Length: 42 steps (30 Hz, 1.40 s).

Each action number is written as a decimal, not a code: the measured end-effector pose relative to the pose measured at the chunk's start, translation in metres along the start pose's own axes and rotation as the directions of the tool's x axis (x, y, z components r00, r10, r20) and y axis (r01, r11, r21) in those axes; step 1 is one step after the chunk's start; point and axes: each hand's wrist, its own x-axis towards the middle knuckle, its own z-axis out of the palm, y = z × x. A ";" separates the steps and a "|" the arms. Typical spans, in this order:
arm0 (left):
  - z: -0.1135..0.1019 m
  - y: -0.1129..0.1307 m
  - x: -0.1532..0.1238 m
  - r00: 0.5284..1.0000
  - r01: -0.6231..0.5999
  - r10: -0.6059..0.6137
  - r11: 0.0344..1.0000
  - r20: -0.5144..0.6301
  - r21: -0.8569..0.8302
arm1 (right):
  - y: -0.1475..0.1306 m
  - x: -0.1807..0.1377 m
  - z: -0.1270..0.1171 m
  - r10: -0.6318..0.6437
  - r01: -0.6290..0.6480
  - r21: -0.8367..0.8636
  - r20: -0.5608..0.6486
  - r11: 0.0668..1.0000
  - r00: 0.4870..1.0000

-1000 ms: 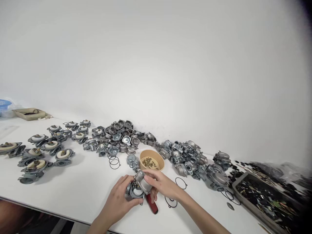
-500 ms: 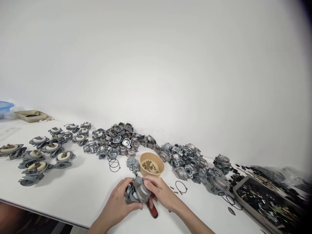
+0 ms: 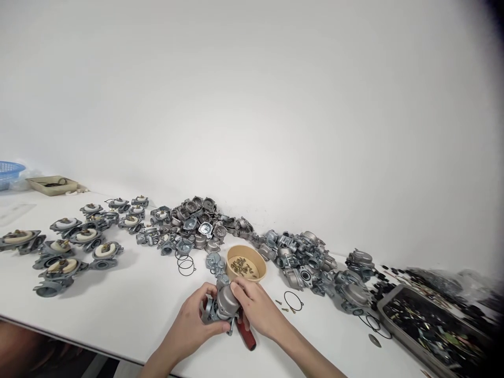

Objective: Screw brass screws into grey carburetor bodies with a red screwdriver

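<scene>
Far left on the bench point(image 3: 129, 310) I see finished assemblies point(image 3: 63, 247) laid out singly, likely to keep them apart from the loose pile of castings point(image 3: 192, 223). My left hand point(image 3: 192, 323) cradles the carburetor body point(image 3: 220, 307) at the near edge, steadying it from below. My right hand point(image 3: 258, 310) clamps its bowl from above, a red-handled tool point(image 3: 246, 336) tucked beneath. The body's long axis seems to run left-right, bowl turned toward me. The screw bowl point(image 3: 247, 262) sits just behind.
</scene>
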 end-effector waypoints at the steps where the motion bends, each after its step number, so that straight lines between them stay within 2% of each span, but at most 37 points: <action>1: 0.000 0.000 0.000 1.000 0.001 -0.001 1.000 0.000 0.000 | -0.002 0.000 0.000 0.005 -0.005 -0.022 -0.004 1.000 1.000; 9: 0.000 -0.005 0.002 1.000 0.002 -0.002 1.000 -0.008 -0.005 | -0.011 -0.003 0.004 -0.042 0.020 -0.213 -0.097 0.977 0.994; 18: 0.000 -0.005 0.000 0.999 0.036 -0.036 0.999 -0.020 -0.019 | -0.015 -0.010 0.011 -0.033 0.007 -0.317 -0.076 0.948 0.997; 23: -0.004 -0.002 -0.002 0.998 0.055 -0.055 0.998 -0.002 0.007 | -0.001 -0.010 -0.006 -0.051 0.019 -0.350 -0.081 0.937 0.995; 27: -0.005 -0.003 -0.001 0.997 0.072 -0.072 0.997 0.010 0.010 | 0.015 -0.023 -0.016 0.003 -0.066 -0.412 -0.153 0.909 0.988; 32: -0.005 -0.005 -0.001 0.999 0.045 -0.045 0.999 0.022 -0.012 | 0.032 -0.045 0.003 0.021 -0.063 -0.556 -0.082 0.829 0.996; 35: -0.006 -0.009 0.000 0.999 0.041 -0.041 0.999 0.011 -0.019 | 0.042 -0.046 0.012 0.000 -0.040 -0.567 -0.071 0.823 0.997; 38: -0.007 -0.014 -0.001 0.998 0.067 -0.067 0.997 0.010 -0.037 | 0.046 -0.039 0.001 -0.074 -0.002 -0.490 -0.137 0.872 0.988; 42: -0.010 -0.019 0.000 0.994 0.091 -0.090 0.995 0.057 -0.027 | 0.030 -0.029 -0.045 -0.171 0.076 -0.372 -0.230 0.925 0.958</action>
